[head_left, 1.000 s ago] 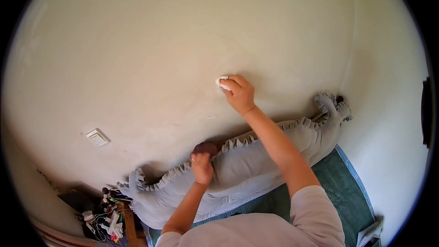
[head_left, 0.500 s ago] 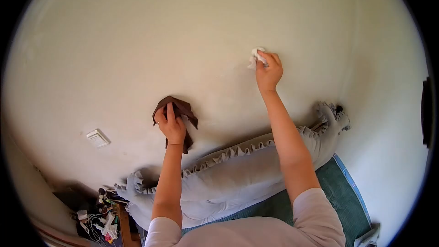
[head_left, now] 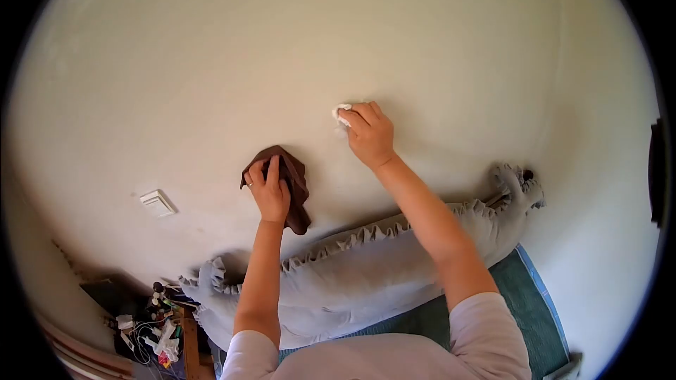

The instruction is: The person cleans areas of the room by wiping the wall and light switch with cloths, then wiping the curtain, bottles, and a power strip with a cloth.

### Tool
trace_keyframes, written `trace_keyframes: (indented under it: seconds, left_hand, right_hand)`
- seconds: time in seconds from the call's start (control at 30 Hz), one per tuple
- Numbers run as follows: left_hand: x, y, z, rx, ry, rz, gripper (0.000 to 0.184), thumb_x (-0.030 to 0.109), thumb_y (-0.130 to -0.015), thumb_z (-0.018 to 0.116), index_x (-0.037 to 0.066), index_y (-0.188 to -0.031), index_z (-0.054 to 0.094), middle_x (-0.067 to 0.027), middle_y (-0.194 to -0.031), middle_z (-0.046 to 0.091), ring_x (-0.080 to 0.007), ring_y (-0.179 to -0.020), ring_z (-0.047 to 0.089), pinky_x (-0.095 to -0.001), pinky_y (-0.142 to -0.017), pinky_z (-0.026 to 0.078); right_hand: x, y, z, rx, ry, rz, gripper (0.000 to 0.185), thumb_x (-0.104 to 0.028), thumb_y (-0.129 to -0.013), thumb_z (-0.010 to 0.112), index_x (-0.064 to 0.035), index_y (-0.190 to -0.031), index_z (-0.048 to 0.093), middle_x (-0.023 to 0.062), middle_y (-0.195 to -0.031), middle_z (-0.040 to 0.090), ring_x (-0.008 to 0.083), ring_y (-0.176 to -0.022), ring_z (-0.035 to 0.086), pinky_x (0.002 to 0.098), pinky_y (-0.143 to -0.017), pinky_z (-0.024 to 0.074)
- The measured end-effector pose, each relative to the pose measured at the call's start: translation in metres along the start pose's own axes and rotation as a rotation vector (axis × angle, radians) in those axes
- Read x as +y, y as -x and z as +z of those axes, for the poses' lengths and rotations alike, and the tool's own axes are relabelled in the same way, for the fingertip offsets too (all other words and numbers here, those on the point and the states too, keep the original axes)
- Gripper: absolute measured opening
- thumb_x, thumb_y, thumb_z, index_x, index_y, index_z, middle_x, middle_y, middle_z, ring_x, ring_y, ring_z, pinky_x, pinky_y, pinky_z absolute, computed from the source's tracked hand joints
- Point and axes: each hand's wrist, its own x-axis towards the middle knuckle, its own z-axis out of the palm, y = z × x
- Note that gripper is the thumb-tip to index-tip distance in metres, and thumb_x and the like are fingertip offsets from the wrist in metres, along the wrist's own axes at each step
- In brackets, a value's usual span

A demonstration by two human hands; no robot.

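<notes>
A crumpled white wad [head_left: 341, 114] is pinched in the fingertips of my right hand [head_left: 372, 134], against the pale wall [head_left: 436, 42]. Lower and to the left, my left hand [head_left: 268, 190] holds a dark brown cloth [head_left: 294, 176] at the wall, its fingers over the cloth and a ring on one of them. Part of the cloth hangs down beside my wrist. Behind and below my forearms lies a grey padded cover with ruffled edges [head_left: 359, 274].
A white switch [head_left: 158, 203] is on the wall at the left. Cables and small items [head_left: 165, 341] crowd the lower left corner beside a wooden frame [head_left: 191, 345]. A green mat [head_left: 524, 302] with a blue edge lies lower right.
Since a second ago, my left hand has risen from the ruffled edge onto the wall with the brown cloth. My right hand went up and right, then back left and down with the white wad.
</notes>
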Motion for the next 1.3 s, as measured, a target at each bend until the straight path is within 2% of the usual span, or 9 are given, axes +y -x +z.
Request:
trace_keyframes:
  seconds: [0.23, 0.37, 0.47, 0.67, 0.8, 0.93, 0.97, 1.07, 1.3]
  left_hand:
    - [-0.007, 0.006, 0.004, 0.025, 0.058, -0.030, 0.054, -0.012, -0.068, 0.053, 0.003, -0.119, 0.060, -0.0197, -0.117, 0.048, -0.0392, -0.104, 0.045, -0.0477, -0.092, 0.036]
    - [0.016, -0.026, 0.018, 0.210, 0.083, -0.127, 0.047, -0.008, -0.073, 0.055, 0.003, -0.118, 0.060, -0.0196, -0.115, 0.052, -0.0388, -0.101, 0.046, -0.0474, -0.092, 0.035]
    - [0.039, -0.081, 0.036, 0.349, 0.118, -0.062, 0.044, -0.003, -0.078, 0.055, 0.005, -0.121, 0.059, -0.0173, -0.115, 0.057, -0.0378, -0.100, 0.051, -0.0473, -0.090, 0.038]
    - [0.126, -0.142, 0.082, 0.028, -0.063, 0.233, 0.050, 0.010, -0.083, 0.051, 0.014, -0.133, 0.053, -0.0097, -0.120, 0.062, -0.0264, -0.094, 0.061, -0.0400, -0.076, 0.045]
    - [0.159, -0.079, 0.113, -0.614, 0.044, 0.443, 0.049, 0.013, -0.089, 0.046, 0.014, -0.137, 0.049, -0.0102, -0.123, 0.061, -0.0281, -0.104, 0.060, -0.0408, -0.079, 0.047]
    - [0.129, 0.008, 0.123, -0.445, 0.084, 0.799, 0.053, 0.017, -0.089, 0.047, 0.017, -0.142, 0.045, -0.0070, -0.128, 0.059, -0.0248, -0.114, 0.057, -0.0372, -0.098, 0.042]
    - [0.121, 0.017, 0.108, -0.818, -0.045, 0.719, 0.055, 0.018, -0.089, 0.048, 0.018, -0.143, 0.043, -0.0036, -0.132, 0.056, -0.0232, -0.119, 0.054, -0.0370, -0.101, 0.039]
    - [0.078, 0.030, 0.059, -0.747, -0.155, 0.682, 0.056, 0.016, -0.085, 0.049, 0.019, -0.142, 0.046, -0.0007, -0.132, 0.056, -0.0227, -0.112, 0.057, -0.0393, -0.096, 0.040]
    - [0.041, 0.083, -0.052, -0.203, 0.359, -0.214, 0.047, -0.012, -0.069, 0.045, 0.002, -0.110, 0.064, -0.0124, -0.101, 0.063, -0.0319, -0.095, 0.061, -0.0356, -0.088, 0.048]
  right_hand:
    - [0.033, -0.025, -0.006, 0.281, -0.009, 0.398, 0.029, 0.003, -0.070, 0.064, -0.0145, -0.093, 0.070, 0.0051, -0.088, 0.064, 0.0274, -0.082, 0.060, 0.0385, -0.069, 0.0502]
    - [-0.010, 0.031, -0.011, -0.219, -0.164, -0.001, 0.024, -0.001, -0.071, 0.065, -0.0143, -0.089, 0.070, 0.0035, -0.084, 0.060, 0.0252, -0.083, 0.059, 0.0372, -0.071, 0.0501]
    - [0.009, 0.080, -0.056, -0.284, -0.158, 0.331, 0.027, 0.004, -0.072, 0.063, -0.0136, -0.091, 0.071, 0.0027, -0.085, 0.060, 0.0237, -0.082, 0.059, 0.0341, -0.071, 0.0507]
    - [0.031, 0.156, -0.179, 0.092, -0.038, 0.592, 0.032, 0.010, -0.070, 0.065, -0.0074, -0.097, 0.071, 0.0089, -0.090, 0.059, 0.0199, -0.077, 0.059, 0.0277, -0.064, 0.0470]
    - [0.021, 0.157, -0.193, 0.154, -0.078, 0.693, 0.029, 0.011, -0.074, 0.063, -0.0021, -0.099, 0.068, 0.0085, -0.092, 0.058, 0.0170, -0.083, 0.057, 0.0267, -0.067, 0.0445]
    - [0.007, 0.111, -0.192, 0.110, -0.102, 0.733, 0.024, 0.006, -0.078, 0.065, -0.0002, -0.101, 0.066, 0.0072, -0.092, 0.057, 0.0172, -0.083, 0.056, 0.0266, -0.070, 0.0444]
    - [0.015, 0.109, -0.185, 0.117, -0.139, 0.662, 0.025, 0.005, -0.080, 0.064, -0.0020, -0.104, 0.067, 0.0068, -0.093, 0.056, 0.0159, -0.082, 0.055, 0.0247, -0.070, 0.0440]
    - [0.043, 0.093, -0.159, 0.043, -0.107, 0.604, 0.033, 0.005, -0.079, 0.063, -0.0075, -0.109, 0.069, 0.0067, -0.094, 0.054, 0.0166, -0.078, 0.055, 0.0244, -0.058, 0.0440]
    - [0.060, 0.031, -0.046, 0.173, -0.082, 0.446, 0.033, 0.003, -0.082, 0.062, -0.0116, -0.111, 0.069, 0.0090, -0.104, 0.054, 0.0212, -0.092, 0.055, 0.0300, -0.077, 0.0487]
